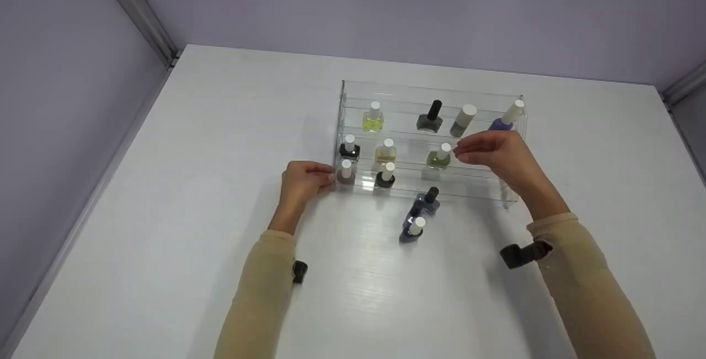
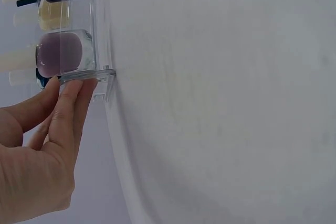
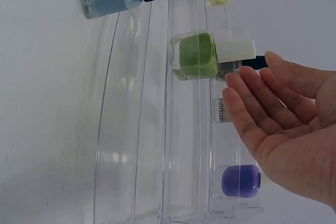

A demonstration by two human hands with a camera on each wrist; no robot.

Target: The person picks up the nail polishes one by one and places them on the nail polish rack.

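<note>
nine bottles stand in the clear rack [image 1: 353,94], two bottles [image 1: 419,214] on the tabletop [image 1: 220,127]; left hand [image 1: 300,181] touches the rack's corner, fingers straight; right hand [image 1: 496,155] released beside the green bottle [image 1: 439,157].

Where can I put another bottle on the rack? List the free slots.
The clear rack has bare room on its front step, right of the black bottle, beneath the right hand. The left end is crowded beside the left hand; two bottles stand before it.

light: bright, even, from overhead | shadows: soft, faint under the arms | glare: pale sheen on the white table [image 1: 386,304] | edges: wrist views bend straight lines | focus: near fingers slightly soft, head view mildly grainy
</note>
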